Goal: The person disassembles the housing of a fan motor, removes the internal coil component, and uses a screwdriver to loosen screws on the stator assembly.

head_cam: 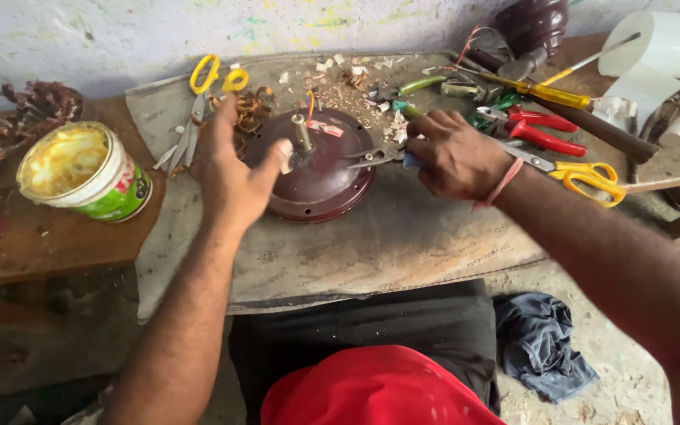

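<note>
Steadying maroon motor [316,169] on grey surface [387,236], shaft up. Left hand [234,169] spread open, thumb touching rim. Right hand [454,153] closed on pliers [371,157], tips over casing. Likely heavy, rigid, smooth-domed; best gripped at rim. Yellow scissors [592,177] beside.

Handles of pliers [373,157] buried inside right hand [454,153]. Left hand [230,169] covers left edge of maroon motor cover [320,169]. White roll [667,43] and dark dome [530,24] cropped by top edge. Left-edge clutter too cropped to identify.
</note>
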